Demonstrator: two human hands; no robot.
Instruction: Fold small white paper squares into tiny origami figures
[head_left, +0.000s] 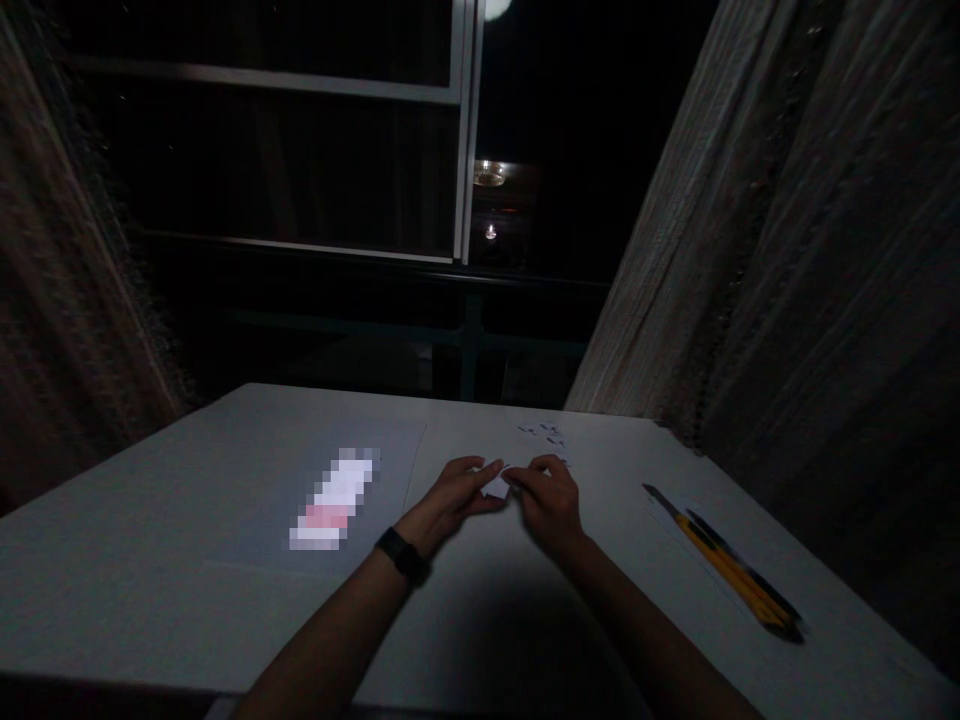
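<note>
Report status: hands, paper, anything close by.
Left hand, right hand both pinching small white paper piece low over the table. Paper scraps just beyond it. Yellow utility knife lying to the right, apart from hands.

Two hands in view: left hand (450, 495), right hand (551, 500). One small white paper piece (496, 484) sat between them. One watch (403, 553). One large sheet (262, 520). About four or five tiny scraps (546, 434), too small for an exact count. One yellow cutter (724, 568), one dark pen (750, 578). One surface (150, 560). Two curtains (787, 250).
</note>
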